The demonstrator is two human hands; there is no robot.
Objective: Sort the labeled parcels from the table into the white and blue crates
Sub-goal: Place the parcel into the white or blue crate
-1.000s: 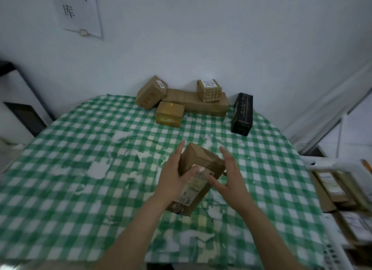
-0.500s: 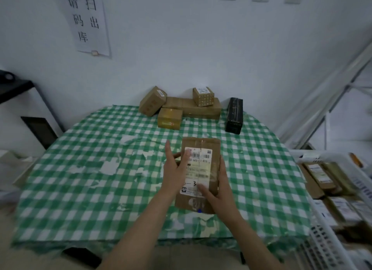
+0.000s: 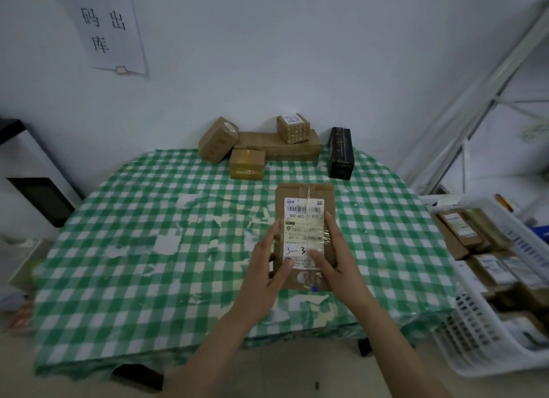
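Closest to the person, the left hand (image 3: 267,267) and right hand (image 3: 335,267) both grip one flat brown parcel (image 3: 306,195), held up over the near edge of the table (image 3: 148,249) with its face towards them. The left hand's fingers wrap the left long edge, and the right hand takes the right edge with its thumb laid across the white label (image 3: 303,216), just by the handwritten "3-3". It looks light to me, since it is carried this easily, and stiff, being taped cardboard. The glossy tape over the label could be slippery, so the bare long edges seem the safer hold. To the right, beside the table, the white crate (image 3: 487,338) already has parcels in it. Only a sliver of blue shows beyond it. At the far edge, against the wall, several brown parcels (image 3: 276,142) lie bunched together, with a black box (image 3: 341,152) just beside them. A paper sign (image 3: 110,26) hangs on the wall above
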